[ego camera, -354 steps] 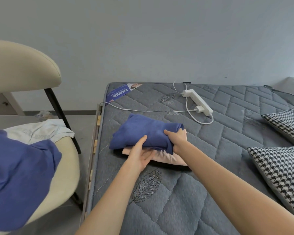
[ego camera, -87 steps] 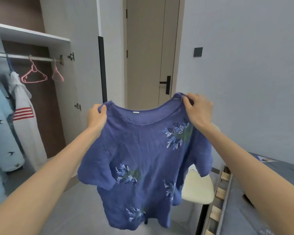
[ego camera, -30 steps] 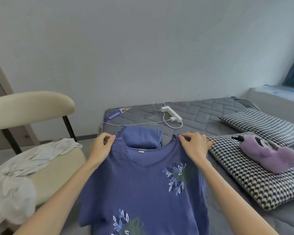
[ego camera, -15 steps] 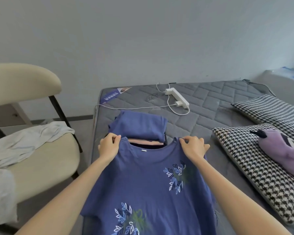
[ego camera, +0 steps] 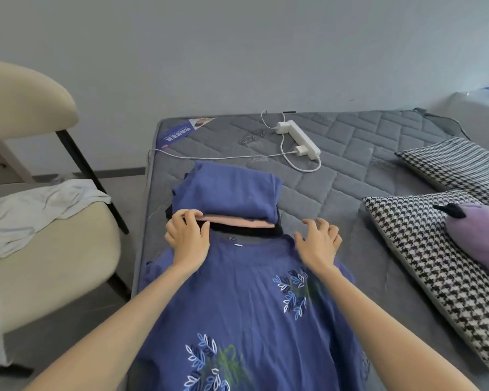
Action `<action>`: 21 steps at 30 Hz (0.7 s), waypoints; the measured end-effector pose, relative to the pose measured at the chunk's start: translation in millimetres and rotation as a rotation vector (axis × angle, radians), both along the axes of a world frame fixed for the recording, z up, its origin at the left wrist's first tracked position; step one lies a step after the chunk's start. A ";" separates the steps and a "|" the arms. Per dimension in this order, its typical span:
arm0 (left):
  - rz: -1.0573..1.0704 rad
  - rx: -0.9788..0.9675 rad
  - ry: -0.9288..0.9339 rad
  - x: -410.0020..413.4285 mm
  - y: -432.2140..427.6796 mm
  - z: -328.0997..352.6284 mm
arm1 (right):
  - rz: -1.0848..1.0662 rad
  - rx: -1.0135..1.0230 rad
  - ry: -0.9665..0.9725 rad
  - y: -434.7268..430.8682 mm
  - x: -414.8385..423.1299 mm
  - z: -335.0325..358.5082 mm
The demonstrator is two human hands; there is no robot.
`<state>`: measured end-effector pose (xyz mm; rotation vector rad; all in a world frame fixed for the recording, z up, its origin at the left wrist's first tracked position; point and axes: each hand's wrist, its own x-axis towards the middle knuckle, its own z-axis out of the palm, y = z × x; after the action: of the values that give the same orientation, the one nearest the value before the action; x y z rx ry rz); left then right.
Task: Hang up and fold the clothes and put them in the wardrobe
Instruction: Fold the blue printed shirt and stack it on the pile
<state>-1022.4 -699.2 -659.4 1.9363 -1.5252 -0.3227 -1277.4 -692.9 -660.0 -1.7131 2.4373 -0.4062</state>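
The blue shirt (ego camera: 246, 292) now lies flat on the bed (ego camera: 350, 176), front up, its collar just short of the folded stack (ego camera: 226, 193). Half a second ago I had it pinched by both shoulders. Now my left hand (ego camera: 187, 241) rests flat on the left shoulder, fingertips at the stack's edge, and my right hand (ego camera: 316, 245) sits loose and spread on the other, gripping nothing. I judge the lay-down finished, so folding can begin. A white garment (ego camera: 34, 204) waits on the chair (ego camera: 54, 263).
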 end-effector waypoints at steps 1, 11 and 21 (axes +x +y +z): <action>-0.065 -0.016 -0.032 -4.9 7.6 -6.4 | 0.034 -0.039 0.020 5.4 5.8 -4.9; -0.431 0.446 -0.419 -21.7 68.8 -90.2 | 0.377 0.167 0.086 65.5 28.0 -82.3; -0.376 0.502 -0.383 -37.6 76.5 -87.7 | 0.262 -0.123 -0.298 58.3 -32.9 -54.6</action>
<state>-1060.0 -622.7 -747.1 2.1631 -2.2406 -0.5644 -1310.3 -634.6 -714.6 -1.8362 1.9881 -0.7290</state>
